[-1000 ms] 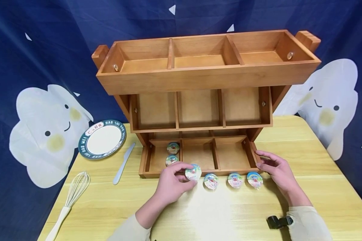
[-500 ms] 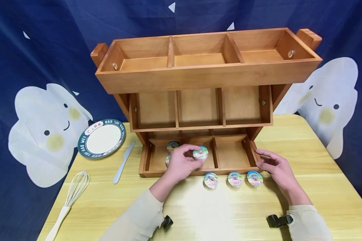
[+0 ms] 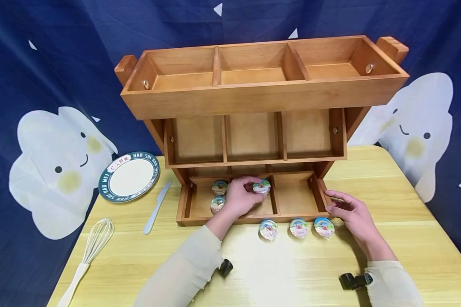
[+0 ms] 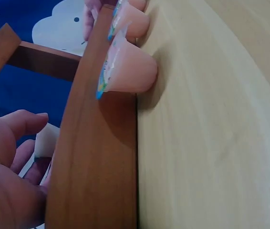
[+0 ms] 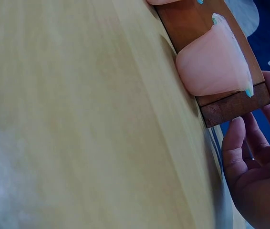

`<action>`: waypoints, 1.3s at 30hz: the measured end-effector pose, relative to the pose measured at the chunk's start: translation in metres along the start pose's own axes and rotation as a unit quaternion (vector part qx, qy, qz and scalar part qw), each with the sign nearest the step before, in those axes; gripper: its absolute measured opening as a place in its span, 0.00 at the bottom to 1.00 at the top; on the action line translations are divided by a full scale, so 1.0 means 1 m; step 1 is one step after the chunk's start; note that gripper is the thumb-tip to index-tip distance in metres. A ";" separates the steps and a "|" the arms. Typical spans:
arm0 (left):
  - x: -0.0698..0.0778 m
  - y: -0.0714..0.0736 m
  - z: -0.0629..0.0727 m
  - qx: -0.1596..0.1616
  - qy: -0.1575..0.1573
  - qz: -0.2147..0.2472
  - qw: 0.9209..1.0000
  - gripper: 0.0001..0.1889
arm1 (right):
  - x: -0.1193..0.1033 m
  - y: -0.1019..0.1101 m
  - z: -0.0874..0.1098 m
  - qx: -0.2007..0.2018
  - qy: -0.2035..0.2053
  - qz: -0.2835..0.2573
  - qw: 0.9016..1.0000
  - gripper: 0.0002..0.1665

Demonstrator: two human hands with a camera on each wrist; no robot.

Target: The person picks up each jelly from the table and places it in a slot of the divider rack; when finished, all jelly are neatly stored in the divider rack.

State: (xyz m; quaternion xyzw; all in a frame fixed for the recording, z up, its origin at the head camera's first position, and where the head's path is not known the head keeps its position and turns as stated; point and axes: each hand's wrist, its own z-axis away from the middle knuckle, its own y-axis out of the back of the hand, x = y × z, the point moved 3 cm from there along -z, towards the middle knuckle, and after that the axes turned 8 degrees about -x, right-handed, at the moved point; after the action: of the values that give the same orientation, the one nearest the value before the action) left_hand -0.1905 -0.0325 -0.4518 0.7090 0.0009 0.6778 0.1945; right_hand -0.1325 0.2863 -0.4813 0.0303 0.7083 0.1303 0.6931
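Note:
My left hand [image 3: 241,197] pinches a jelly cup [image 3: 261,186] with a printed foil lid between fingers and thumb, at the middle compartment of the wooden organizer's bottom tray [image 3: 296,218]. In the left wrist view, the pale cup [image 4: 46,139] shows partly behind the tray's wall. Two more jelly cups, a rear one [image 3: 220,187] and a front one [image 3: 217,204], lie in the left compartment. The fingertips of my right hand [image 3: 351,215] touch the outer right end of that tray. Along its front stand three pink cups: left [image 3: 269,230], middle [image 3: 299,228] and right [image 3: 324,227].
The organizer's middle tier [image 3: 255,163] and top tier [image 3: 265,99] overhang the bottom tray. To the left on the table [image 3: 269,273] lie a plate [image 3: 153,170], a pale knife [image 3: 156,211] and a whisk [image 3: 85,260]. A blue curtain [image 3: 61,51] hangs behind.
My left hand has carried the jelly cup from in front of the tray up and back to the middle compartment. The right hand has stayed at the tray's right end.

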 end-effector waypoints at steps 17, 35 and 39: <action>-0.017 -0.010 -0.013 0.012 0.064 -0.030 0.997 0.18 | -0.001 -0.001 0.001 -0.005 -0.004 -0.002 1.000 0.26; -0.024 -0.013 -0.019 0.012 0.085 -0.014 0.996 0.21 | -0.001 -0.002 0.002 -0.004 -0.005 -0.017 1.000 0.26; -0.021 -0.012 -0.019 0.009 0.082 -0.006 0.997 0.21 | -0.002 -0.001 0.002 -0.005 -0.004 -0.020 1.000 0.26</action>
State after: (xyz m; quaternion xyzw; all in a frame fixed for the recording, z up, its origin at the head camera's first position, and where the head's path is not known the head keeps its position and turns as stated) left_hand -0.2071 -0.0215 -0.4757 0.6525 0.0276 0.7327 0.1916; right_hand -0.1302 0.2852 -0.4793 0.0138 0.7053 0.1198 0.6986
